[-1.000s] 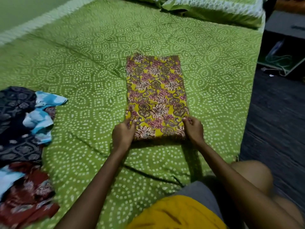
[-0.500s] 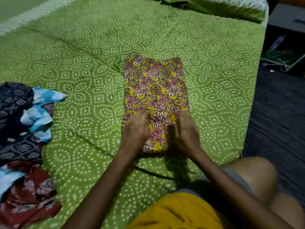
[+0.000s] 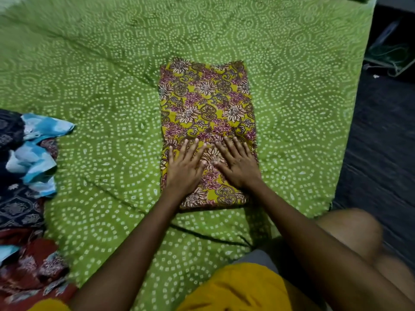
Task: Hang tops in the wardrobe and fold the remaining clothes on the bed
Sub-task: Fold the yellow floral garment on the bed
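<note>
A yellow floral garment [image 3: 206, 104] lies folded into a long rectangle on the green patterned bed sheet [image 3: 94, 86]. My left hand [image 3: 185, 169] rests flat on its near half with fingers spread and straight. Beside it, my right hand [image 3: 239, 164] presses the same half, also flat with straight fingers. The thumbs almost meet over the cloth's middle. Neither hand holds anything.
A heap of unfolded clothes [image 3: 24, 176] in dark blue, light blue and red lies at the left edge of the bed. The bed's right edge drops to a dark floor [image 3: 381, 153]. My knee [image 3: 350, 234] rests at the bed's near right corner.
My hands let go of the garment's near corners, slid forward onto its near half and flattened out. The camera tilted down, closer to the cloth.
</note>
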Demonstrator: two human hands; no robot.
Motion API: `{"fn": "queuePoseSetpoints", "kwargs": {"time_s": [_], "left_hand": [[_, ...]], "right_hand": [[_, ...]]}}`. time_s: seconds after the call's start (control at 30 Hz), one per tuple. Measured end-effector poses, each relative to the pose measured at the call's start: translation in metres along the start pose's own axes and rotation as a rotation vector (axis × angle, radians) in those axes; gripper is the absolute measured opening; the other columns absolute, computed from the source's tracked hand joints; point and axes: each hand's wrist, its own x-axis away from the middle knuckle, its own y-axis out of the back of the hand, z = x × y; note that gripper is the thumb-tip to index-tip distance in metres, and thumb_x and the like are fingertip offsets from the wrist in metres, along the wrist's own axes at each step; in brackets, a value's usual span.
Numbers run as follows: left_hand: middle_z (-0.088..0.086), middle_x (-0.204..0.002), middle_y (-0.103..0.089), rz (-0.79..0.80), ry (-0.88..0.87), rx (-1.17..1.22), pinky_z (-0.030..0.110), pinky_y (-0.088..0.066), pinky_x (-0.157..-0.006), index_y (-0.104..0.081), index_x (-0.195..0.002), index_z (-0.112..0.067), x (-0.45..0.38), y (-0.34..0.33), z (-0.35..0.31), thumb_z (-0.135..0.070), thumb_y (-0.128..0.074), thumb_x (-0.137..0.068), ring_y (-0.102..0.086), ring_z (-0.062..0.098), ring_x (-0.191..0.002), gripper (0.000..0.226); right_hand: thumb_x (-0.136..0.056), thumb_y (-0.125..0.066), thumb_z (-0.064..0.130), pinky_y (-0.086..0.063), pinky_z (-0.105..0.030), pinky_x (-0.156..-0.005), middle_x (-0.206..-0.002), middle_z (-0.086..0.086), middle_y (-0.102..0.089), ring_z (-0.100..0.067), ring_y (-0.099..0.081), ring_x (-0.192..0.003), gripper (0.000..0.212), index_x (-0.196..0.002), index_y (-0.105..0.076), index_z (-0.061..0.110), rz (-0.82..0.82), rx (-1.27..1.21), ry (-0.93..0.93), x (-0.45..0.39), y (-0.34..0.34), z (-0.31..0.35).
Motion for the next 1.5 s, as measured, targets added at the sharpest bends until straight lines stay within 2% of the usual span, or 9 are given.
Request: {"fn": "queuePoseSetpoints", "kwargs": {"time_s": [0.3,0.63,0.8,0.93,1.03,1.17,1.23,1.33,1.5], "left_hand": [[-0.008,-0.155,0.003,0.014,-0.265,0.103,0.039,0.006,-0.117,-0.005,-0.147,-0.027,0.021,0.006,0.051,-0.066,0.01,-0.087,0.01,0.007,-0.143,0.073],[0.003,-0.154,0.02,0.112,-0.253,0.058,0.036,0.012,-0.118,0.014,-0.146,-0.016,0.072,0.008,0.065,-0.094,-0.005,-0.064,0.019,0.012,-0.143,0.115],[0.003,-0.153,0.021,0.14,-0.263,-0.036,0.039,0.02,-0.113,-0.008,-0.149,-0.004,0.062,0.021,0.059,-0.093,0.006,-0.057,0.02,0.014,-0.142,0.129],[0.001,-0.157,-0.001,0.03,-0.33,-0.023,0.034,0.017,-0.114,-0.028,-0.144,-0.008,0.038,0.044,0.043,-0.074,-0.01,-0.072,0.001,0.013,-0.145,0.099],[-0.007,-0.156,-0.007,0.087,-0.343,0.118,0.032,0.017,-0.112,-0.03,-0.145,-0.023,0.021,0.045,0.038,-0.069,-0.015,-0.072,-0.003,0.012,-0.145,0.088],[-0.011,-0.155,-0.01,0.145,-0.353,0.152,0.036,0.01,-0.114,-0.026,-0.146,-0.033,0.007,0.036,0.052,-0.08,-0.011,-0.072,-0.002,0.007,-0.143,0.088],[-0.016,-0.153,-0.006,0.158,-0.372,0.182,0.034,0.009,-0.113,-0.019,-0.146,-0.037,0.004,0.032,0.058,-0.087,-0.001,-0.07,0.001,0.001,-0.14,0.093],[-0.018,-0.151,-0.004,0.177,-0.376,0.234,0.03,0.009,-0.112,-0.016,-0.146,-0.037,0.005,0.029,0.061,-0.085,-0.004,-0.073,0.002,-0.001,-0.14,0.087],[-0.008,-0.141,-0.046,0.135,-0.245,0.562,0.036,-0.023,-0.111,-0.053,-0.129,-0.034,-0.004,0.031,0.064,-0.054,-0.046,-0.085,-0.036,0.01,-0.132,0.049]], "right_hand": [[-0.082,0.006,0.072,0.014,-0.028,-0.115,-0.157,0.001,0.009,-0.007,0.016,-0.142,0.089,-0.15,0.003,0.013,-0.087,-0.043,-0.072,0.014,-0.002,-0.012],[-0.07,0.015,0.083,0.018,-0.041,-0.114,-0.154,-0.012,0.019,-0.022,0.023,-0.142,0.1,-0.147,0.013,0.019,0.043,0.11,0.092,0.068,0.0,-0.022],[-0.08,-0.015,0.082,-0.005,-0.048,-0.113,-0.155,-0.014,-0.01,-0.03,-0.009,-0.144,0.096,-0.15,-0.007,0.017,0.134,0.263,0.416,0.084,0.005,-0.028],[-0.079,-0.042,0.056,-0.043,-0.045,-0.099,-0.134,-0.017,-0.053,-0.03,-0.053,-0.123,0.073,-0.138,-0.038,0.012,0.029,0.325,0.47,0.075,0.014,-0.025],[-0.061,-0.076,0.043,-0.049,-0.044,-0.089,-0.115,-0.02,-0.065,-0.032,-0.063,-0.108,0.07,-0.118,-0.063,0.004,-0.114,0.346,0.51,0.076,0.006,-0.009],[-0.061,-0.069,0.043,-0.033,-0.045,-0.103,-0.131,-0.015,-0.056,-0.031,-0.052,-0.123,0.078,-0.128,-0.056,0.005,-0.07,0.297,0.469,0.076,0.009,-0.014],[-0.061,-0.043,0.044,-0.004,-0.042,-0.115,-0.154,-0.004,-0.021,-0.027,-0.015,-0.144,0.092,-0.147,-0.029,0.014,0.077,0.196,0.474,0.072,0.02,-0.034],[-0.062,-0.044,0.038,0.016,-0.035,-0.114,-0.153,0.011,0.009,-0.019,0.019,-0.142,0.095,-0.147,-0.003,0.03,0.205,0.141,0.443,0.072,0.03,-0.052],[-0.083,-0.06,0.02,-0.012,-0.037,-0.117,-0.146,-0.005,-0.041,-0.026,-0.022,-0.142,0.053,-0.135,-0.05,0.019,0.253,-0.104,0.316,0.053,0.063,-0.032]]}}
